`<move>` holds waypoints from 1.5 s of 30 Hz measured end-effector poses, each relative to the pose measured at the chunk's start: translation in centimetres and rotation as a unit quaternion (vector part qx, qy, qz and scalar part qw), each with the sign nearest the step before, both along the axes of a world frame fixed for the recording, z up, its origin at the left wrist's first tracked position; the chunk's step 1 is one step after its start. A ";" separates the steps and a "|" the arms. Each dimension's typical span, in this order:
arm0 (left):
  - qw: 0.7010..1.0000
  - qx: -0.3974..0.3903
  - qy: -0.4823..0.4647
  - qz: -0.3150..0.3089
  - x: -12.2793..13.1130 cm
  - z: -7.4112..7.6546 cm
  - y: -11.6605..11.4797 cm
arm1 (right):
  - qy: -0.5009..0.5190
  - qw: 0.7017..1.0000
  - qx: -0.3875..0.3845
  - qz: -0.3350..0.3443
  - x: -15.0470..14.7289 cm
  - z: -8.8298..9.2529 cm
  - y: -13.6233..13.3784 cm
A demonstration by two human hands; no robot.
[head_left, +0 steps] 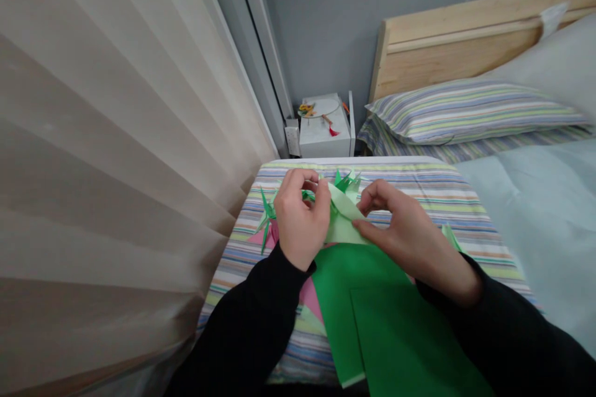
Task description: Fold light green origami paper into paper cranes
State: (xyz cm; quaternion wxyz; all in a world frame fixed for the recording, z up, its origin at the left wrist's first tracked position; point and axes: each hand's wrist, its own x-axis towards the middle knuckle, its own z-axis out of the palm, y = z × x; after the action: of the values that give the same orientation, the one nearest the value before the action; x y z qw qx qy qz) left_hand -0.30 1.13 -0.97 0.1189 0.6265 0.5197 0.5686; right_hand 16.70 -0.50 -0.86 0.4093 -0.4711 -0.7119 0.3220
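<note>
A sheet of light green paper (343, 228) is held up over the table, its upper part folded over in a curve. My left hand (303, 214) is closed on the paper's left end, fingers curled. At the right side, my right hand (400, 226) pinches the folded edge between thumb and fingers. Below both hands lie dark green paper sheets (372, 298), overlapping each other. Folded green paper pieces (343, 182) with pointed tips stand just behind the held sheet. More pointed green folded paper (267, 214) sits left of my left hand, by a pink piece (266, 236).
A striped cloth (419, 192) covers the table. A pale curtain (116, 167) hangs close on the left. Behind the table stands a white cabinet (323, 138) with small items on top. A bed with a striped pillow (465, 111) and wooden headboard (433, 43) is on the right.
</note>
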 end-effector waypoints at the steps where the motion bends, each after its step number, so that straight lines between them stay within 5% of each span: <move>1: 0.999 -0.014 -0.030 -0.020 0.0 0.0 0.0 | -0.001 1.000 0.006 -0.011 0.2 0.1 0.2; 5: 0.977 -0.078 -0.152 -0.130 -0.1 0.3 -0.1 | 0.022 0.997 0.027 -0.064 1.0 0.8 0.5; 9: 0.910 -0.203 -0.257 -0.255 -0.1 0.5 -0.1 | 0.075 0.992 0.039 -0.093 1.2 1.2 0.6; 13: 0.858 -0.271 -0.304 -0.315 0.0 0.6 -0.1 | 0.112 0.983 0.050 -0.136 1.3 1.1 0.6; 23: 0.806 -0.289 -0.403 -0.323 -0.1 1.0 -0.2 | 0.154 0.975 0.032 -0.156 1.7 0.8 1.1; 37: 0.790 -0.323 -0.385 -0.351 -0.5 1.4 -0.4 | 0.229 0.943 0.059 -0.235 2.1 0.4 1.8; 45: 0.774 -0.272 -0.468 -0.328 -0.6 0.8 0.1 | 0.288 0.935 0.016 -0.206 1.8 0.5 1.9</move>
State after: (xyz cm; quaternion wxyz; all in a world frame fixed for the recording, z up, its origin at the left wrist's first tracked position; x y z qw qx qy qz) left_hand -0.90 1.26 -0.14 0.6919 0.3570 0.2959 0.5534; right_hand 18.47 1.37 -0.34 0.6619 -0.4880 -0.4557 0.3408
